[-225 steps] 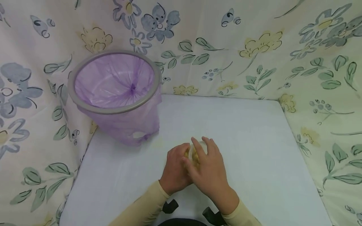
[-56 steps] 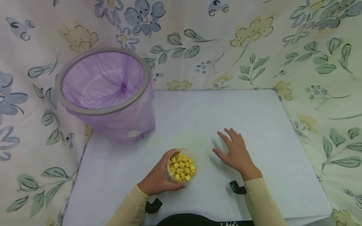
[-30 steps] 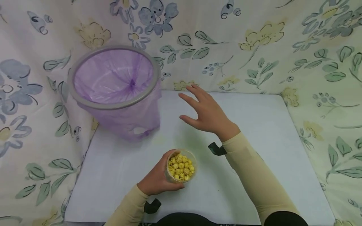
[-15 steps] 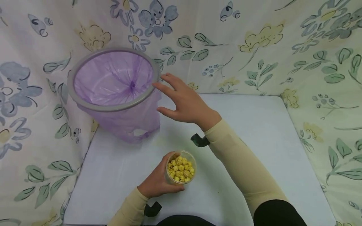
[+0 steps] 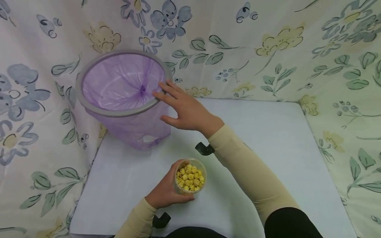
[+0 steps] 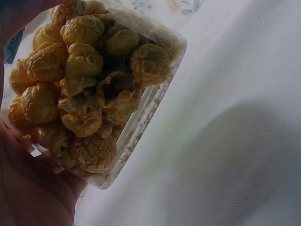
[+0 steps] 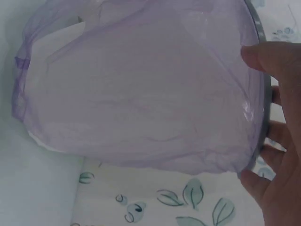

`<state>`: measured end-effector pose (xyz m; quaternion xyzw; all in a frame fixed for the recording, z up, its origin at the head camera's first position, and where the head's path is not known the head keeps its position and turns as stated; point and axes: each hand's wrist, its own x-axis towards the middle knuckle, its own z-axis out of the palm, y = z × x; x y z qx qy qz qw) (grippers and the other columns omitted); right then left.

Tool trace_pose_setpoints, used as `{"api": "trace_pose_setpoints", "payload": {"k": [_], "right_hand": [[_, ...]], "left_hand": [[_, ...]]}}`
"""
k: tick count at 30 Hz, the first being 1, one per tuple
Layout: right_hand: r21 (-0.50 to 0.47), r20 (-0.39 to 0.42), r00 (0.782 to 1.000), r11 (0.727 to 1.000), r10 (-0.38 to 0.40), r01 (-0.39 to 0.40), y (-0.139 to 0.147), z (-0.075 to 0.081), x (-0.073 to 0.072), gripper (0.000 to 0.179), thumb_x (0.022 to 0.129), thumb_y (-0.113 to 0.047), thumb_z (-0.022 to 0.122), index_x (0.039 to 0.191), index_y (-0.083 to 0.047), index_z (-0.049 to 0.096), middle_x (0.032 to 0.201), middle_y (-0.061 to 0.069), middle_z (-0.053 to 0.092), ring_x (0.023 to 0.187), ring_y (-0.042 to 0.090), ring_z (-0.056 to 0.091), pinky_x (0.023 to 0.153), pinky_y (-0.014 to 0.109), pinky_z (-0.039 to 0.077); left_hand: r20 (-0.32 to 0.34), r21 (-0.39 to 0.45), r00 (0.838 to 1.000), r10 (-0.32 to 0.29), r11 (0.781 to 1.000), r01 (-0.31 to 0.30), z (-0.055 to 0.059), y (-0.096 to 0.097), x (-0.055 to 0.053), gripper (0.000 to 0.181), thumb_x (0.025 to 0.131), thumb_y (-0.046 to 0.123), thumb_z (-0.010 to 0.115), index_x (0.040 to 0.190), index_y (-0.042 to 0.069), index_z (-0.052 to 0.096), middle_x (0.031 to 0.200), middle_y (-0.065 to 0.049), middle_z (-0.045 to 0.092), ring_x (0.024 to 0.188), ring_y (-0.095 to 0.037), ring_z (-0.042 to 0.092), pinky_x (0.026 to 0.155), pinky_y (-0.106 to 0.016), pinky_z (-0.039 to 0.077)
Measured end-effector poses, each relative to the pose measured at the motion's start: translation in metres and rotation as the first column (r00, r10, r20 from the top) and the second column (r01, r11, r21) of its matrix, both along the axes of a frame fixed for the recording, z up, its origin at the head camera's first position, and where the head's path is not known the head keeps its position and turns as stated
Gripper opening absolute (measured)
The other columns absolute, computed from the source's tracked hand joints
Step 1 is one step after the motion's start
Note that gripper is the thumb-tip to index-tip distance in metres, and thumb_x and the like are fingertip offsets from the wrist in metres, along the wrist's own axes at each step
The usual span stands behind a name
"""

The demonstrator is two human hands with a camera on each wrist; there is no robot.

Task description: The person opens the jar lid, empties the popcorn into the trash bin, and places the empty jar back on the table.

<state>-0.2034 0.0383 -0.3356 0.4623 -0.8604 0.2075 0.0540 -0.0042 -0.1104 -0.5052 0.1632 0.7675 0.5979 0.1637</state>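
My left hand (image 5: 169,186) holds a clear plastic tub (image 5: 205,177), its thumb and fingers around the side. Round yellow popcorn (image 5: 190,178) fills much of the tub; it shows close up through the wall as popcorn (image 6: 89,70) in the left wrist view. At the back left stands a trash can (image 5: 122,114) with a grey rim and a purple bag liner. My right hand (image 5: 190,110) is at its right side, with fairly straight fingers reaching over the rim. In the right wrist view the thumb (image 7: 256,56) lies against the outside of the purple bag (image 7: 141,94).
A white cloth (image 5: 268,145) covers the table. Floral curtains (image 5: 226,56) hang behind it and along both sides. Dark wrist mounts (image 5: 204,148) sit at the sleeves. A bag handle loop (image 5: 150,142) hangs low on the can's front.
Earlier both hands were around the tub. My right hand then came away, swung up and left, and reached the can's rim. The left hand keeps the tub nearly still.
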Motion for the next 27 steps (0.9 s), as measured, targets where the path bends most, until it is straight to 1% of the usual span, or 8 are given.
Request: {"api": "trace_pose_setpoints", "payload": {"k": [3, 7, 11, 13, 16, 20, 25, 27], "right_hand": [[-0.037, 0.024, 0.999, 0.999, -0.022, 0.023, -0.001, -0.003, 0.000, 0.063, 0.107, -0.041, 0.060, 0.163, -0.020, 0.040, 0.174, 0.007, 0.024, 0.163, 0.019, 0.006, 0.128, 0.035, 0.019], [-0.091, 0.019, 0.999, 0.995, -0.042, 0.044, -0.005, -0.004, 0.000, 0.050, 0.111, -0.034, 0.054, 0.158, -0.018, 0.050, 0.170, 0.010, 0.033, 0.163, 0.023, 0.013, 0.129, 0.032, 0.014], [-0.129, 0.015, 0.998, 0.990, -0.063, 0.064, -0.010, -0.002, 0.000, 0.040, 0.112, -0.028, 0.053, 0.150, -0.015, 0.060, 0.164, 0.012, 0.043, 0.161, 0.027, 0.020, 0.129, 0.031, 0.013], [-0.136, 0.013, 0.998, 0.988, -0.069, 0.070, -0.013, -0.002, -0.001, 0.038, 0.112, -0.027, 0.053, 0.146, -0.014, 0.063, 0.161, 0.012, 0.047, 0.161, 0.028, 0.022, 0.129, 0.031, 0.014], [-0.142, -0.002, 0.998, 0.987, -0.069, 0.068, -0.015, -0.001, -0.003, 0.035, 0.112, -0.025, 0.054, 0.143, -0.012, 0.065, 0.156, 0.013, 0.051, 0.160, 0.031, 0.025, 0.129, 0.031, 0.014], [-0.156, -0.029, 0.998, 0.986, -0.057, 0.052, -0.016, -0.002, -0.006, 0.033, 0.111, -0.022, 0.055, 0.139, -0.010, 0.067, 0.149, 0.014, 0.056, 0.158, 0.034, 0.029, 0.129, 0.030, 0.014], [-0.183, -0.022, 0.999, 0.983, -0.031, 0.026, -0.016, -0.002, -0.009, 0.031, 0.110, -0.020, 0.056, 0.137, -0.009, 0.068, 0.144, 0.016, 0.058, 0.156, 0.037, 0.031, 0.129, 0.030, 0.013], [-0.184, -0.011, 1.000, 0.983, -0.028, 0.026, -0.016, -0.002, -0.009, 0.031, 0.110, -0.020, 0.056, 0.137, -0.009, 0.068, 0.144, 0.016, 0.057, 0.156, 0.037, 0.030, 0.129, 0.031, 0.013]], "left_hand": [[0.016, 0.006, 1.000, -0.001, 1.000, 0.001, -0.001, 0.002, 0.000, 0.112, 0.075, 0.031, 0.098, 0.160, 0.038, 0.025, 0.159, 0.005, 0.040, 0.143, -0.018, 0.045, 0.116, -0.059, 0.037], [0.019, 0.000, 1.000, 0.008, 1.000, -0.008, -0.001, 0.003, 0.000, 0.114, 0.073, 0.031, 0.099, 0.160, 0.038, 0.025, 0.158, 0.008, 0.041, 0.143, -0.015, 0.045, 0.117, -0.058, 0.036], [0.012, -0.001, 1.000, 0.024, 1.000, -0.024, -0.001, 0.002, -0.001, 0.115, 0.072, 0.025, 0.099, 0.161, 0.034, 0.026, 0.157, 0.006, 0.042, 0.142, -0.015, 0.046, 0.116, -0.057, 0.037], [0.007, -0.006, 0.999, 0.031, 0.999, -0.031, 0.001, 0.002, -0.001, 0.115, 0.072, 0.027, 0.099, 0.161, 0.033, 0.026, 0.157, 0.006, 0.041, 0.141, -0.016, 0.047, 0.115, -0.056, 0.039], [-0.010, -0.010, 0.999, 0.043, 0.999, -0.043, 0.006, -0.002, -0.002, 0.115, 0.073, 0.030, 0.099, 0.161, 0.033, 0.026, 0.158, 0.006, 0.041, 0.141, -0.016, 0.047, 0.115, -0.053, 0.040], [-0.045, -0.002, 0.996, 0.075, 0.997, -0.075, 0.018, -0.010, -0.004, 0.115, 0.073, 0.029, 0.099, 0.161, 0.036, 0.025, 0.159, 0.006, 0.042, 0.142, -0.017, 0.046, 0.116, -0.046, 0.041], [-0.101, 0.004, 0.988, 0.116, 0.993, -0.116, 0.035, -0.023, -0.008, 0.116, 0.072, 0.027, 0.099, 0.161, 0.033, 0.025, 0.158, 0.003, 0.042, 0.143, -0.020, 0.045, 0.115, -0.036, 0.041], [-0.124, 0.017, 0.984, 0.125, 0.992, -0.124, 0.043, -0.028, -0.009, 0.116, 0.072, 0.026, 0.099, 0.161, 0.031, 0.025, 0.159, -0.001, 0.042, 0.143, -0.021, 0.045, 0.116, -0.032, 0.039]]}}
